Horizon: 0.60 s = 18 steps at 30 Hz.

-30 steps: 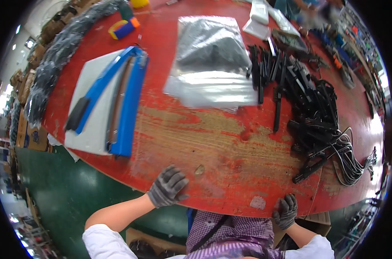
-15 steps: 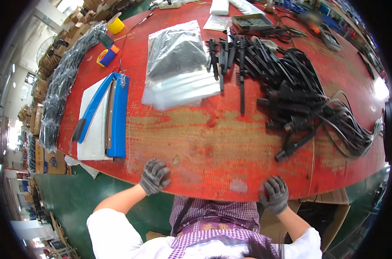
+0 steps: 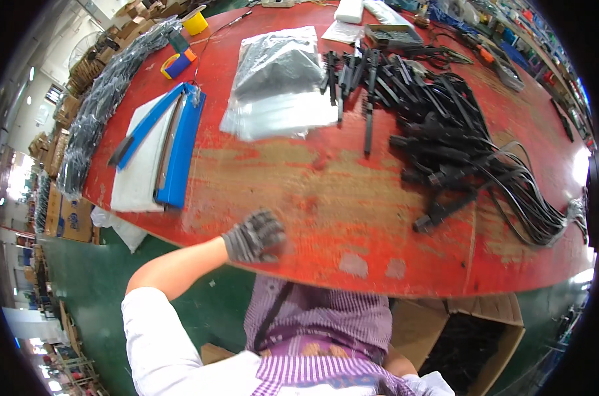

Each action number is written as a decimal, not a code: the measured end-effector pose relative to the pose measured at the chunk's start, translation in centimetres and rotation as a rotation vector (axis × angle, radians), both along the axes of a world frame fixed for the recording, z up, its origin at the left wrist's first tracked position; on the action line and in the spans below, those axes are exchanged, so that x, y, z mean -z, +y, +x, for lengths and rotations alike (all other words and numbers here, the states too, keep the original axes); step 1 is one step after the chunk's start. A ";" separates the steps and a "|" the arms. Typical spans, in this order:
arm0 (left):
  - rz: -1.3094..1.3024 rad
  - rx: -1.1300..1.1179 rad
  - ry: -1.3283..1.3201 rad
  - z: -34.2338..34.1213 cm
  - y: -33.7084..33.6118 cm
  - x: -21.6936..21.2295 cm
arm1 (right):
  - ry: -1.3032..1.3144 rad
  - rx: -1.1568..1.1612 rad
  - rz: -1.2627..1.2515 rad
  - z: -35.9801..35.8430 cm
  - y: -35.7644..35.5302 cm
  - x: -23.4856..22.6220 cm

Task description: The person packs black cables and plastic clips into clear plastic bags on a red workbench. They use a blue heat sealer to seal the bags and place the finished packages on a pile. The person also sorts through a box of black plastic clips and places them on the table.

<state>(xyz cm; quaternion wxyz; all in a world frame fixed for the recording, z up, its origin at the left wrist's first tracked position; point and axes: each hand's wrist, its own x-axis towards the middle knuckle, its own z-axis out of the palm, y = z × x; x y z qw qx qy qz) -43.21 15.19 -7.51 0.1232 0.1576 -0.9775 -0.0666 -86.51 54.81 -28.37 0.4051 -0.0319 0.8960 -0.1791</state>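
My left hand (image 3: 255, 235), in a grey knit glove, hovers over the near edge of the red round table (image 3: 326, 198). It is blurred, holds nothing, and its fingers are loosely bent. My right hand is out of sight below the table edge; only that forearm shows near my striped shirt. A heap of black cables with plugs (image 3: 458, 145) covers the right side of the table. A stack of clear plastic bags (image 3: 279, 86) lies at the far middle. A blue bar tool (image 3: 174, 142) rests on a white board (image 3: 137, 171) to the left.
An open cardboard box (image 3: 471, 336) with black parts stands under the table at the lower right. A yellow cup (image 3: 195, 23) and a tape roll (image 3: 178, 64) sit at the far left. Bundles wrapped in plastic (image 3: 95, 125) lie beyond the table's left edge. The floor is green.
My left hand has lifted off the table edge and moved right toward the middle. My right hand has dropped from the edge out of sight.
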 end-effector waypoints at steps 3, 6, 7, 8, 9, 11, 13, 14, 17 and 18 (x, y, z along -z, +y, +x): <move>0.164 -0.004 0.015 -0.9 -0.7 0.8 | -0.018 -0.049 0.054 -0.4 -3.5 -1.5; 0.319 -0.041 -0.010 -1.2 -0.6 0.6 | -0.068 -0.106 0.139 0.5 -10.2 -2.0; 0.340 -0.055 0.014 -1.2 -0.5 0.9 | -0.088 -0.124 0.157 0.8 -12.6 -2.0; 0.339 -0.051 0.052 -1.5 -0.6 1.0 | -0.101 -0.133 0.161 0.9 -14.4 -1.8; 0.341 -0.048 0.089 -1.3 -1.1 1.3 | -0.118 -0.144 0.170 1.1 -15.9 -1.8; 0.361 -0.053 0.088 -1.5 -1.8 1.2 | -0.123 -0.163 0.162 -1.1 -18.1 -2.5; 0.371 -0.052 0.071 -1.4 -1.9 1.0 | -0.120 -0.179 0.156 -3.2 -19.0 -3.3; 0.378 -0.059 0.047 -1.5 -2.0 0.6 | -0.125 -0.192 0.153 -3.6 -19.1 -3.4; 0.371 -0.054 0.000 -1.6 -2.0 0.2 | -0.141 -0.206 0.149 -4.0 -18.8 -3.4; 0.365 -0.056 0.010 -1.3 -1.7 0.1 | -0.140 -0.200 0.132 -3.1 -18.3 -3.0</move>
